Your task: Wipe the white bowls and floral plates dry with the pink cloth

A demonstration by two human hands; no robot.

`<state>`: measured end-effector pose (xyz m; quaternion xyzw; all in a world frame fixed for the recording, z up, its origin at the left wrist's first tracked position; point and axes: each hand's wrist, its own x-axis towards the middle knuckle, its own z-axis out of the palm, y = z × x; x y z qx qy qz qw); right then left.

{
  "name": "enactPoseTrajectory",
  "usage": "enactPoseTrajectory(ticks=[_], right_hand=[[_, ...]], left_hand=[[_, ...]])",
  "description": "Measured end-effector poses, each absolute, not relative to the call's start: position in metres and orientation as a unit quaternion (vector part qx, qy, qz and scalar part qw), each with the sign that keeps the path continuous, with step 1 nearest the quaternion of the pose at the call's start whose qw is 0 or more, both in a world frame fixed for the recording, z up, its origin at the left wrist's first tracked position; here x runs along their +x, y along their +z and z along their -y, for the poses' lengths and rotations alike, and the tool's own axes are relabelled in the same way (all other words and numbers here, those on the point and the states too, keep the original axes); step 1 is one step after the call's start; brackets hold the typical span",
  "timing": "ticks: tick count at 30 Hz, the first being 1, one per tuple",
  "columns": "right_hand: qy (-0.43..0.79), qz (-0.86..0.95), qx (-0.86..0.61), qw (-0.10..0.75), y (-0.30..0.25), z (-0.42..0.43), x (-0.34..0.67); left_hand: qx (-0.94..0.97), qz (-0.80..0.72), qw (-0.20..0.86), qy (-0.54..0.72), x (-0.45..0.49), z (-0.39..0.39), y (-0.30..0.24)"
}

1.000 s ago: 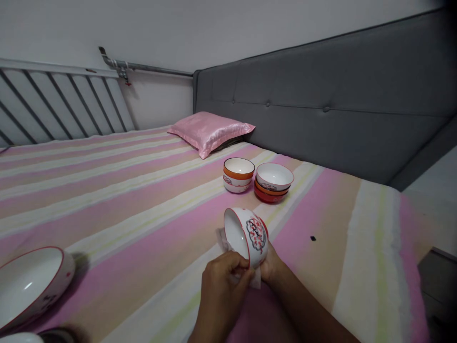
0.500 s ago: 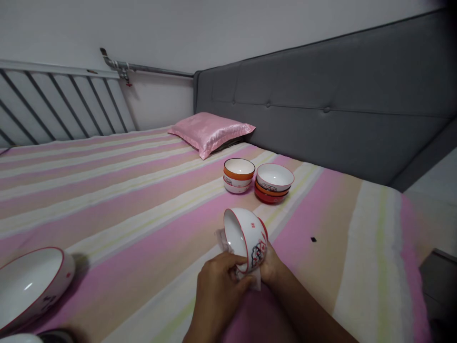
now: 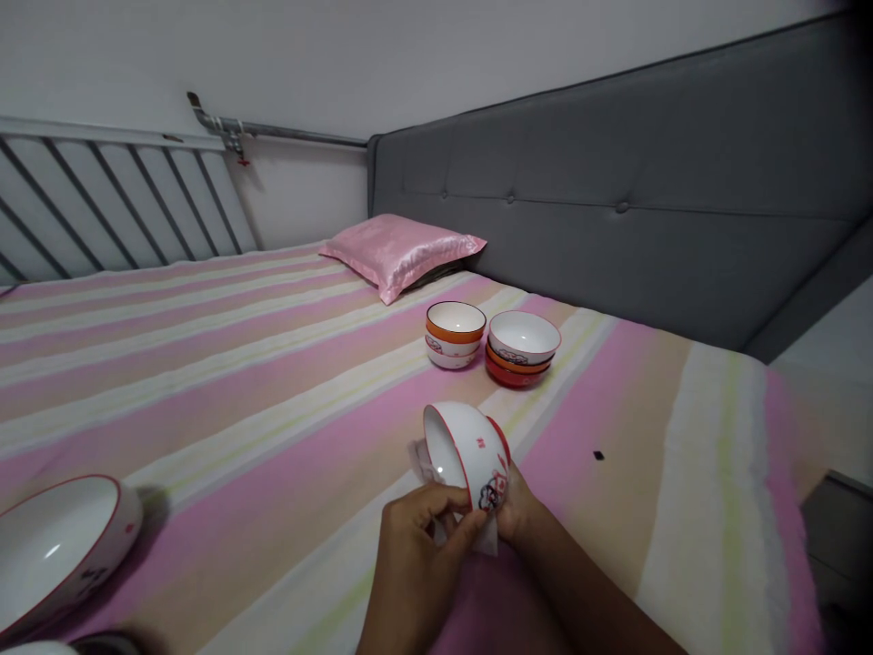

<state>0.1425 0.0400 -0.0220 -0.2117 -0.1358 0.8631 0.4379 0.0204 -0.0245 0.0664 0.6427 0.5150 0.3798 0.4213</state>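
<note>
Left hand (image 3: 423, 541) pinching rim of glossy white, red-rimmed bowl (image 3: 470, 446), bowl leaning over near striped bed (image 3: 286, 509); right hand (image 3: 516, 511) bracing behind, finger state hidden. Seemingly two-handed holding step with pale thin sheet (image 3: 488, 539); next move calling for steady rim grip.

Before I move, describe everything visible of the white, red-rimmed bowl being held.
The glossy, ceramic-looking white bowl has a red foot and red and black decoration. It is tilted over striped bedding, mouth facing picture left. The left hand pinches its rim; the right hand, partly hidden, touches its outside. A pale sheet shows alongside.
</note>
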Motion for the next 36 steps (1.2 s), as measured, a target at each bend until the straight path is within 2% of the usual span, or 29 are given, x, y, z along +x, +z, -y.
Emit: enactPoseTrajectory(ticks=[8,19,25,28,31,36], right_hand=[[0.873,0.087,-0.199,0.436,-0.025,-0.041,0.145],[0.901,0.083,-0.139,0.402,-0.034,-0.045,0.148],[0.883,0.074,-0.15,0.439,-0.018,-0.042,0.144],[0.896,0.097,-0.131,0.413,-0.01,-0.039,0.143],[0.907,0.096,-0.119,0.392,-0.005,-0.037,0.143],[0.899,0.051,-0.142,0.411,-0.002,-0.037,0.143]], left_hand=[[0.665,-0.518,0.388,0.373,0.023,0.023,0.059],[0.694,-0.581,0.321,0.278,0.021,0.016,0.041],[0.7,-0.61,0.291,0.232,0.019,0.01,0.037],[0.705,-0.589,0.315,0.241,0.019,0.013,0.048],[0.66,-0.572,0.392,0.29,0.017,0.018,0.06],[0.616,-0.538,0.452,0.355,0.016,0.02,0.068]])
